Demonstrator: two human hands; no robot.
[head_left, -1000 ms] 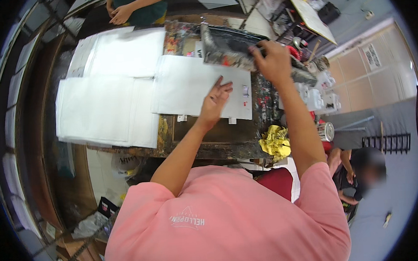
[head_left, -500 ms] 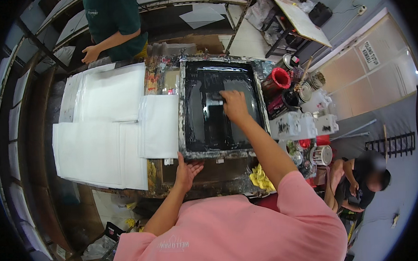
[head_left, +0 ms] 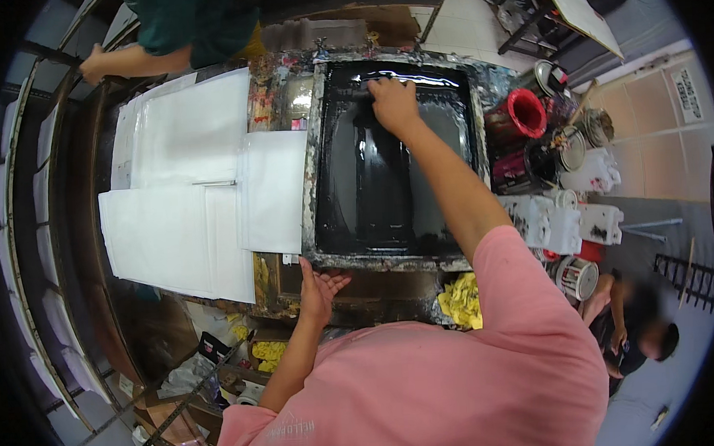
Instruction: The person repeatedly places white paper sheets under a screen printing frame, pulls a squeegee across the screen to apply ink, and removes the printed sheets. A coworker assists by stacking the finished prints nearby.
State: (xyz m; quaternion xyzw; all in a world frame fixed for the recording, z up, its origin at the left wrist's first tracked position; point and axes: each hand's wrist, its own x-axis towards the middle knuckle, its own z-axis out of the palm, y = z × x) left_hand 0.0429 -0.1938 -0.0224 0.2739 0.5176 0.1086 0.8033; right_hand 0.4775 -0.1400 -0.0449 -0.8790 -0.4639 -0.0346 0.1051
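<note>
A screen-printing frame (head_left: 313, 177) with a pale, ink-stained rim lies on the worktable, its mesh covered in glossy black ink. At the frame's far end my right hand (head_left: 394, 103) is closed, fingers curled down on a dark squeegee that barely stands out from the ink and is mostly hidden. A darker band runs down the mesh between greyer areas. My left hand (head_left: 319, 295) is at the near left corner, palm up with fingers apart, its thumb against the frame's edge. White sheets (head_left: 272, 195) lie just left of the frame, some close against its rim.
Stacked white sheets (head_left: 174, 239) cover the table's left side. Ink cans, a red tub (head_left: 525, 113) and white jugs (head_left: 564, 230) crowd the right. A yellow crumpled cloth (head_left: 460, 300) lies near me. A co-worker's arm (head_left: 143, 61) reaches toward a rack at far left; another person sits right.
My right hand has moved from the middle of the mesh to its far end. My left hand stays at the near corner. The co-worker's arm has extended left, and the view has shifted.
</note>
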